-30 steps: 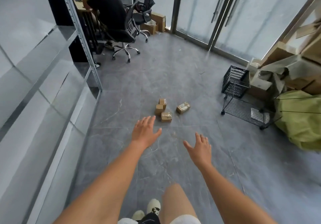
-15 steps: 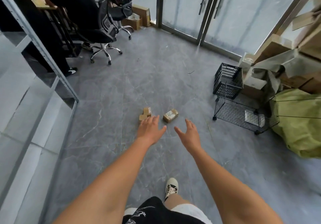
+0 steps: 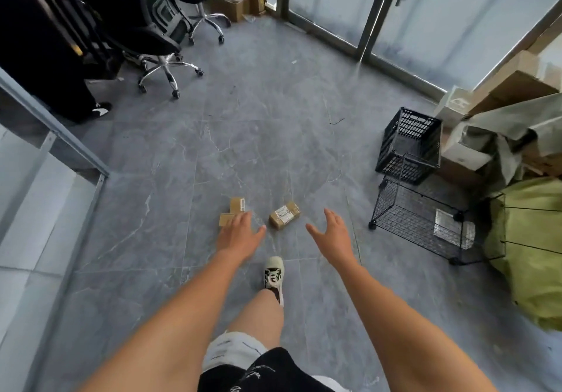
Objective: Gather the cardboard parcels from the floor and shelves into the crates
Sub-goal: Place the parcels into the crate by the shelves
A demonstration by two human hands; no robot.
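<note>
Reaching with the spread, empty left hand [image 3: 240, 233] and right hand [image 3: 333, 235], the person should crouch low before grasping the small brown cardboard parcels [image 3: 284, 215] on the grey tiled floor [image 3: 258, 136].

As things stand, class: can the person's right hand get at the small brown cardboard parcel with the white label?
Probably yes: the open right hand hangs beside the small brown cardboard parcel with the white label, with only bare floor between them.
</note>
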